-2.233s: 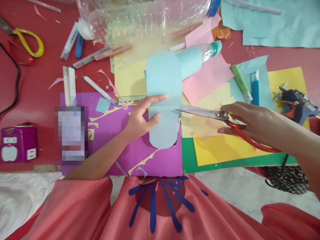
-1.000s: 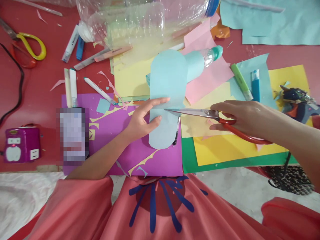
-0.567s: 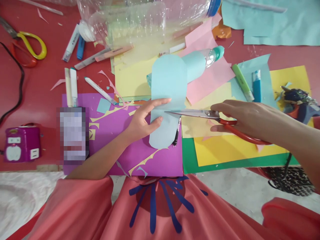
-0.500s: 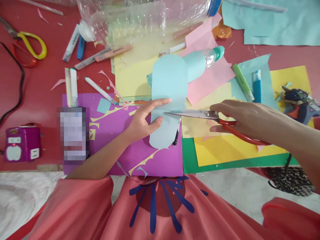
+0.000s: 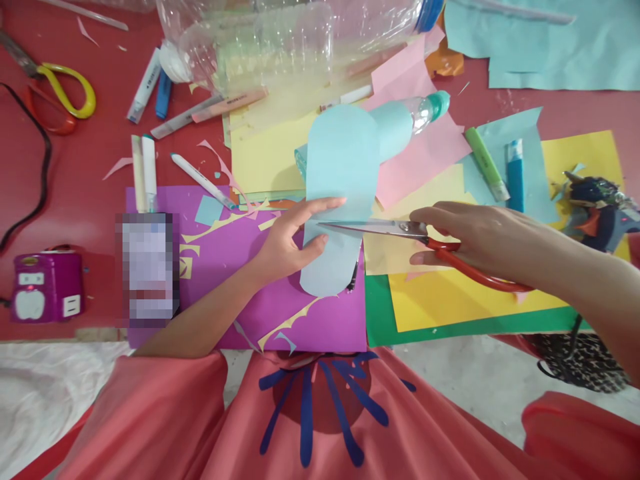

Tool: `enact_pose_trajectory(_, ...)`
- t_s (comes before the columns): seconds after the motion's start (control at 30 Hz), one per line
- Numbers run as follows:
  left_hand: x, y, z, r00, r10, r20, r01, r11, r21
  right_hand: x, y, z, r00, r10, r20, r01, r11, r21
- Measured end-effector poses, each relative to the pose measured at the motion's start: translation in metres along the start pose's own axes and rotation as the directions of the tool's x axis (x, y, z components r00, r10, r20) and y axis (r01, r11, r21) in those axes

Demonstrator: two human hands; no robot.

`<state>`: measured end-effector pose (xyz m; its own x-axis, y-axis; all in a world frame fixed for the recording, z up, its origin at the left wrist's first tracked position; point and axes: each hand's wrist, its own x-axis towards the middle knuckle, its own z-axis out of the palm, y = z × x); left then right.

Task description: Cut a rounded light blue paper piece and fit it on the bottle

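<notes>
A long light blue paper piece (image 5: 342,157) with rounded ends lies across the middle, above the purple sheet (image 5: 230,267). My left hand (image 5: 300,240) grips its left edge, with index finger and thumb over the paper. My right hand (image 5: 465,240) is closed on red-handled scissors (image 5: 395,228), fingers in the loops. The blades reach left across the paper's middle, and their tips lie between my left index finger and thumb. Behind the paper rests a small bottle (image 5: 425,119) with a green cap, wrapped in light blue paper. A dark-handled brush (image 5: 353,275) is partly hidden by the paper's right edge.
Several markers (image 5: 200,180) and a blurred phone (image 5: 148,270) are on the left. Yellow-and-red scissors (image 5: 63,93) and a purple adapter (image 5: 47,287) lie farther left. A large clear bottle (image 5: 300,40) spans the back. A glue gun (image 5: 607,207) sits right, near a yellow sheet (image 5: 450,307).
My right hand and the scissors have moved left, and the blades reach farther across the paper. My left hand keeps its grip.
</notes>
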<state>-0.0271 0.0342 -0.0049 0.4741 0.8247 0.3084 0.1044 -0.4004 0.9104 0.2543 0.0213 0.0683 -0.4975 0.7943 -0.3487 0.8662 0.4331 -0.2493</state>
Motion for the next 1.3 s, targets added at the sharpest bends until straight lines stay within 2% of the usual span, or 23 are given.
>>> enact_pose_trajectory(0.33, -0.0001, 0.0033, 0.0005, 0.998, -0.066, 0.019, 0.065, 0.997, 0.041, 0.0007, -0.0015, -0.0037, 0.998, -0.050, -0.025, 0.050, 0.999, 0.012)
enact_pose_trajectory(0.6, 0.0004, 0.0023, 0.0007, 0.999, -0.049, 0.014, 0.048, 0.998, 0.026, 0.0004, -0.0017, -0.0041, 1.000, -0.026, 0.017, 0.027, 1.000, -0.007)
enact_pose_trajectory(0.83, -0.0002, -0.0002, 0.0009, 0.999, -0.030, 0.027, 0.030, 1.000, 0.007, 0.0027, -0.0036, -0.0034, 0.999, -0.037, 0.008, 0.037, 0.999, -0.021)
enact_pose_trajectory(1.07, 0.0000, 0.0028, 0.0016, 0.994, -0.098, 0.041, 0.097, 0.994, 0.041, 0.0071, -0.0077, -0.0035, 0.998, -0.056, 0.013, 0.056, 0.998, -0.021)
enact_pose_trajectory(1.3, 0.0005, 0.0014, 0.0012, 0.995, -0.094, 0.036, 0.093, 0.996, 0.017, 0.0086, -0.0069, -0.0027, 0.998, -0.056, 0.012, 0.056, 0.998, 0.006)
